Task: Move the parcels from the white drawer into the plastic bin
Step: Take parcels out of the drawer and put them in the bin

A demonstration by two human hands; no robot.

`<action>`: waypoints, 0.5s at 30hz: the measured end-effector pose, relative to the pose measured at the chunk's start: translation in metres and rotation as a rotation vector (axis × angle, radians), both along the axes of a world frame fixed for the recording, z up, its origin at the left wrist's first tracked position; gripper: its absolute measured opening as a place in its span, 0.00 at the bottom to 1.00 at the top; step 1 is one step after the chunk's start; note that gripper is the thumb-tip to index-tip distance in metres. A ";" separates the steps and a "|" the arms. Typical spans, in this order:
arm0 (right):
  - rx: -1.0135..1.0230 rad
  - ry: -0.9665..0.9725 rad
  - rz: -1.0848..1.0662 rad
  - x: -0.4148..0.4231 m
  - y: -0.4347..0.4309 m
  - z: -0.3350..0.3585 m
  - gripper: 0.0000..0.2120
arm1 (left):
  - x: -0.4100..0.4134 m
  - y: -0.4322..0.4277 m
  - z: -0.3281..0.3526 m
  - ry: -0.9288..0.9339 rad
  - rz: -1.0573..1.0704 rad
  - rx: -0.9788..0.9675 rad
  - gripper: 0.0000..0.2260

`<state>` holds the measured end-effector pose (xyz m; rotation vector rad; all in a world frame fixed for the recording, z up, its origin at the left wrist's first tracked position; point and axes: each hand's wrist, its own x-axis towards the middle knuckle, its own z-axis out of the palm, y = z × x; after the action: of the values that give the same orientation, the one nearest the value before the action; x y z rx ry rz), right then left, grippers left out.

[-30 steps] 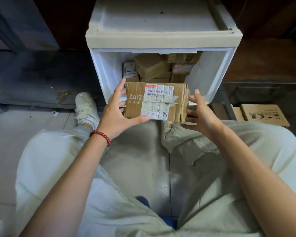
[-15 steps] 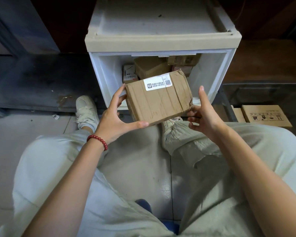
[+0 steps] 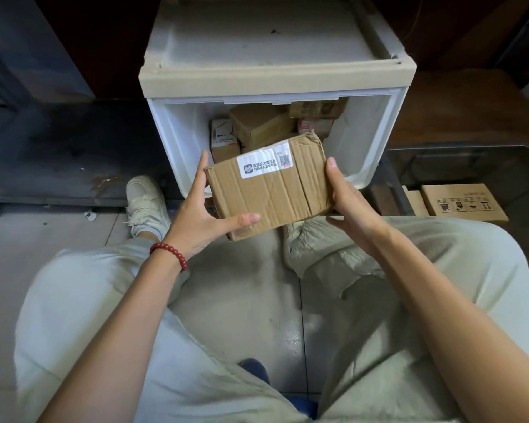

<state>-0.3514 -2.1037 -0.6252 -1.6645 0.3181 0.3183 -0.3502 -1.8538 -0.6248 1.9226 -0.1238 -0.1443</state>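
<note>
- Two hands share one parcel (image 3: 269, 190); at the left, our left hand (image 3: 196, 221) grips its near left corner, thumb flat on the upper face and fingers up the side, and a thumb sliding on the cardboard could let that corner drop
- That parcel hangs tilted in the air just in front of the white drawer (image 3: 171, 141), above the floor (image 3: 242, 300); its far right corner is crushed and torn, so a hard squeeze there may split it
- Several more parcels (image 3: 257, 126) lie piled at the back of the drawer, and we judge the pile may slump when we reach in again
- Our right hand (image 3: 351, 209) grips the right end, thumb on top, fingers curled beneath
- Off to the right the plastic bin (image 3: 458, 149) sits low with a box (image 3: 461, 203) already inside; the carry crosses our right knee (image 3: 471, 254), and a hasty swing could clip the bin's rim
</note>
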 end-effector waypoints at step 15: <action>-0.208 -0.247 -0.168 -0.031 -0.101 0.099 0.38 | 0.016 -0.125 0.076 -0.198 -0.309 -0.042 0.55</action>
<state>-0.3828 -2.2048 -0.5266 -1.8446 0.3105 -0.0484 -0.3343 -1.9791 -0.5490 1.8629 -0.5532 -0.1557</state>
